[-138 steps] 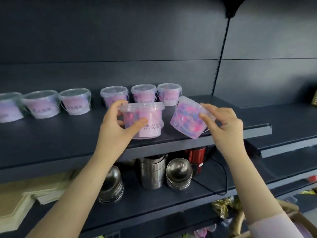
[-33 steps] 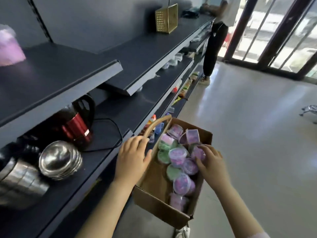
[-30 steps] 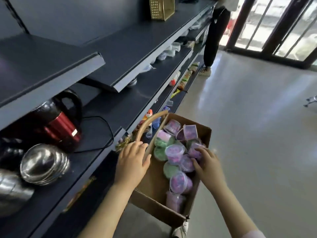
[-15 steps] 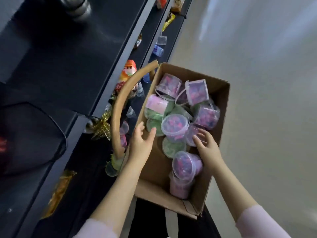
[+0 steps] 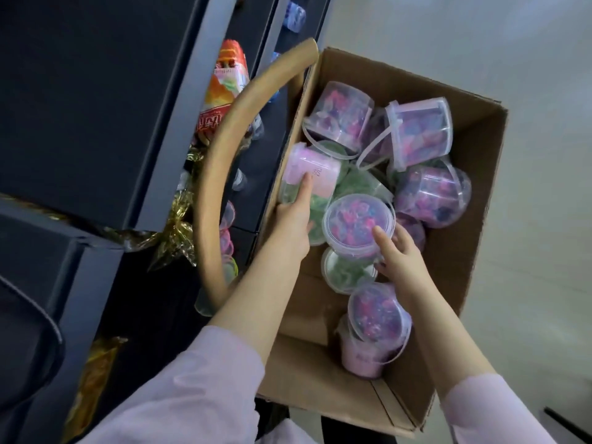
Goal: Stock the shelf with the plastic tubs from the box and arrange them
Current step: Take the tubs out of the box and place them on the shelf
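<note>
Found both arms reaching down into the cardboard box point(image 5: 477, 174), sleeves pale pink. Noted left hand point(image 5: 293, 225) by the box's left wall, index finger straight on a sideways tub point(image 5: 315, 168); grip not confirmed. Noted right hand point(image 5: 400, 254) at box centre, thumb on a lidded tub point(image 5: 355, 219), fingers curled behind it.

Dark shelves point(image 5: 89, 100) with grey front edges fill the left side, seen from above. A pale, smooth floor point(image 5: 531, 238) takes the right, lit softly. On a lower shelf lie an orange snack packet point(image 5: 221, 94) and crinkled gold foil point(image 5: 176, 232); a tan curved handle point(image 5: 211, 174) arches beside them.
</note>
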Demonstrator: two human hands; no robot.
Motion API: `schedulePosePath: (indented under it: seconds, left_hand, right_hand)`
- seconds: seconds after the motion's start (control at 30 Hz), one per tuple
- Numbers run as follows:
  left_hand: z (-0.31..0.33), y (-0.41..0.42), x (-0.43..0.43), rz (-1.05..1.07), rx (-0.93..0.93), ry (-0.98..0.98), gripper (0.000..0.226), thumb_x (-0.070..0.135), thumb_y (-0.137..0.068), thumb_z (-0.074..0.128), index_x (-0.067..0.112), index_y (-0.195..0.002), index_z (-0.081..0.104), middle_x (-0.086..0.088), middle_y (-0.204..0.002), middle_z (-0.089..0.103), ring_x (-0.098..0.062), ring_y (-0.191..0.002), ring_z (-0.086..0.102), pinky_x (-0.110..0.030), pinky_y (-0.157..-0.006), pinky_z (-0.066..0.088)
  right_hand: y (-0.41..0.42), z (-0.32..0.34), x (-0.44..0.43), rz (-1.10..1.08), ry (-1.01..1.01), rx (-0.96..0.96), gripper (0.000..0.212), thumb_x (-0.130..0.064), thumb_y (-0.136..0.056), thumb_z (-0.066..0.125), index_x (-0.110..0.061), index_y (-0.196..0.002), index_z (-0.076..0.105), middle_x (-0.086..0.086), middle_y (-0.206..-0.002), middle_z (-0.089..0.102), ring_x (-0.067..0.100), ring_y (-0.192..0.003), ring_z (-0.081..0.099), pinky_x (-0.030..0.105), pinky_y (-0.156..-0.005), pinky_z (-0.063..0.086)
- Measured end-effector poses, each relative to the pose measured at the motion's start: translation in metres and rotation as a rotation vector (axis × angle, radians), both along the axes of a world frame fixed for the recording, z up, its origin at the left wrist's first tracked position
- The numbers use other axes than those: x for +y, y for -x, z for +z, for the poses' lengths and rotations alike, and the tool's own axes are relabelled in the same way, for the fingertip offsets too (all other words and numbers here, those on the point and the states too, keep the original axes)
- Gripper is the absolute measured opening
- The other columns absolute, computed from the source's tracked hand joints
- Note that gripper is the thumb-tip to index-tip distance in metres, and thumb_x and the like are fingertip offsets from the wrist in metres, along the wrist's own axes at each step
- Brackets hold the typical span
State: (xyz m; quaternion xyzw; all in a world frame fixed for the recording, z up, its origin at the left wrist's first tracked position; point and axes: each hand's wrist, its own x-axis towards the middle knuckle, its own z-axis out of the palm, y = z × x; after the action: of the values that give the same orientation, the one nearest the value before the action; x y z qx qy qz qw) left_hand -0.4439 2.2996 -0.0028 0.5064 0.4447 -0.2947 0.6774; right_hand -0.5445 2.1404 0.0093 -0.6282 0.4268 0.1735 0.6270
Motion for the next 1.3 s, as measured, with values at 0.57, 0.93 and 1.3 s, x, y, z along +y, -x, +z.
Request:
schedulePosePath:
  seconds: [0.57, 0.93, 1.3]
  left_hand:
    - [0.094, 0.145, 0.013, 0.304, -0.27, 0.023, 0.041, 0.025, -0.084, 0.072, 0.02, -0.122, 0.06, 0.002, -0.116, 0.07, -0.012, -0.106, 0.066, -0.029, -0.091, 0.05]
    - [0.306, 0.371, 0.093, 0.448, -0.728, -0.397, 0.076, 0.051, -0.059, 0.086, 0.029, -0.125, 0.057, 0.008, -0.122, 0.066, -0.009, -0.113, 0.061, -0.025, -0.088, 0.052]
    - [0.468, 0.642, 0.244, 0.732, -0.938, -0.864, 0.074, 0.05, -0.058, 0.083, 0.026, -0.123, 0.057, 0.016, -0.111, 0.069, 0.0, -0.103, 0.063, -0.015, -0.076, 0.051]
  right_hand:
    - [0.066, 0.1, -0.047, 0.036, -0.096, -0.326, 0.059, -0.044, -0.079, 0.066, -0.038, -0.136, 0.052, -0.008, -0.112, 0.073, 0.023, -0.104, 0.069, 0.021, -0.068, 0.056]
    - [0.138, 0.307, 0.036, 0.619, -0.287, -0.569, 0.037, -0.052, -0.086, 0.058, -0.055, -0.123, 0.057, -0.008, -0.118, 0.07, 0.02, -0.108, 0.068, 0.034, -0.076, 0.058]
    - [0.304, 0.471, 0.277, 1.093, -0.647, -0.689, 0.034, -0.054, -0.091, 0.054, -0.043, -0.122, 0.062, -0.005, -0.119, 0.069, 0.022, -0.094, 0.073, 0.041, -0.077, 0.059]
